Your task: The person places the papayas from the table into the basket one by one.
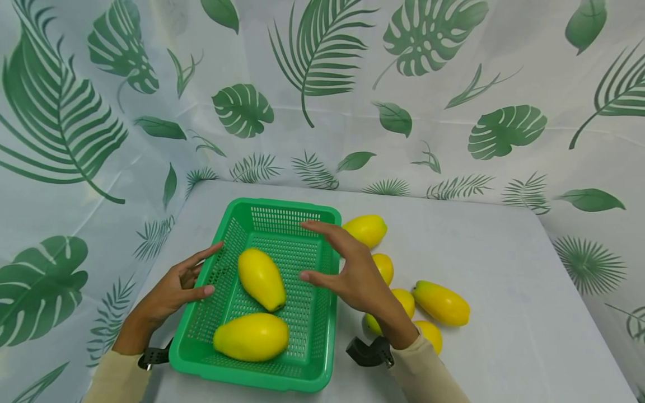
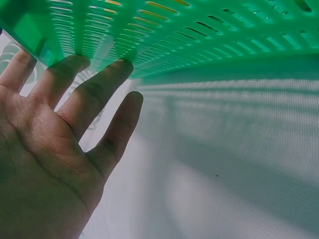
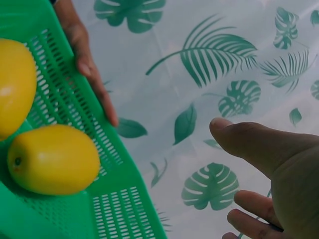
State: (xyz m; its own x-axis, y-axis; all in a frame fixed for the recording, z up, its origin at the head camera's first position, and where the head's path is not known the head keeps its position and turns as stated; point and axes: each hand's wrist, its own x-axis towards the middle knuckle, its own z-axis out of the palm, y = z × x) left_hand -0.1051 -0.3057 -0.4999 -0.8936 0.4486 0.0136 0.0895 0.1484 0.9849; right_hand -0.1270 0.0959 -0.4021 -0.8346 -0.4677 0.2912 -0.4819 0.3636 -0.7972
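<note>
A green plastic basket (image 1: 330,336) with slotted walls stands on the table. Inside lie two yellow, papaya-like fruits, one (image 1: 262,280) slanting near the middle and another (image 1: 252,337) across the near end. My left hand (image 1: 173,291) holds the basket's left side, thumb over the rim. In the left wrist view, the fingers (image 2: 97,94) of that hand lie against the outside of the slotted wall. Over the basket's right rim hovers my right hand (image 1: 355,271), thumb and forefinger spread apart with nothing between them. Its fingers look relaxed in the right wrist view.
To the right of the basket, several more yellow fruits lie on the white table (image 1: 514,313), among them one (image 1: 365,230) by the far right corner and one (image 1: 442,303) farther right. Leaf-patterned cloth (image 1: 353,134) rises behind the table and at its sides.
</note>
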